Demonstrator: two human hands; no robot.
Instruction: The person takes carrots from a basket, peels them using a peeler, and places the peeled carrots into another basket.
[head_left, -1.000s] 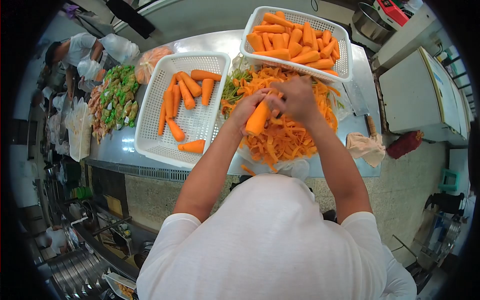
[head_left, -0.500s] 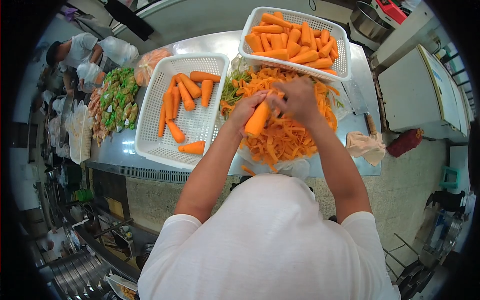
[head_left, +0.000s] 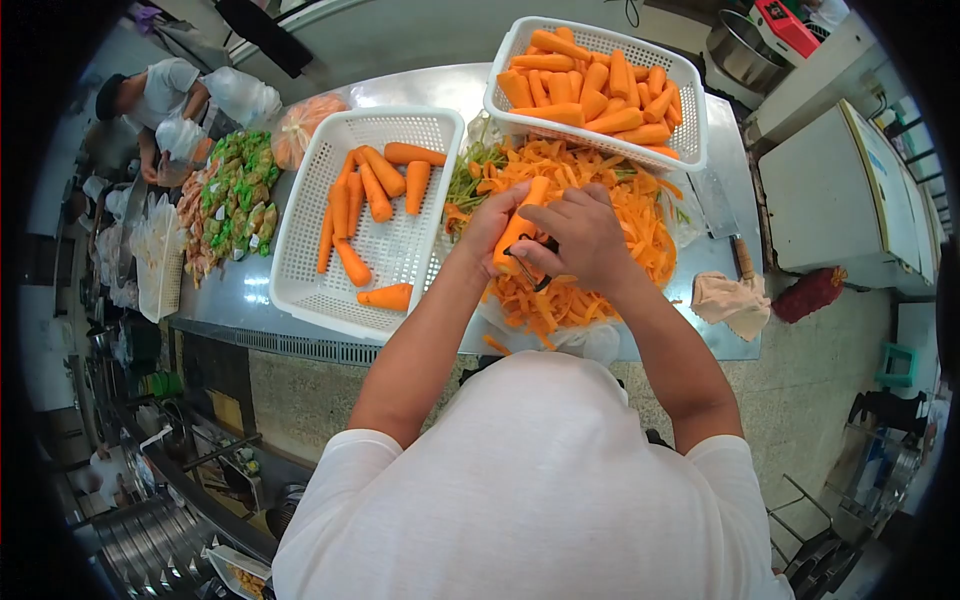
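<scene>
- Left hand (head_left: 492, 222) grasps a carrot (head_left: 518, 228); right hand (head_left: 580, 238) grips a peeler (head_left: 533, 268) at centre frame.
- The blade could slip toward the left fingers, I think.

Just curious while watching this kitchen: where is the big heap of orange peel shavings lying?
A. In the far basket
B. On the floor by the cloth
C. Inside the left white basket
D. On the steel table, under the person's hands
D: the peel pile spreads over the steel table beneath the left hand, which holds a carrot, and the right hand; both baskets hold only whole carrots.
</scene>
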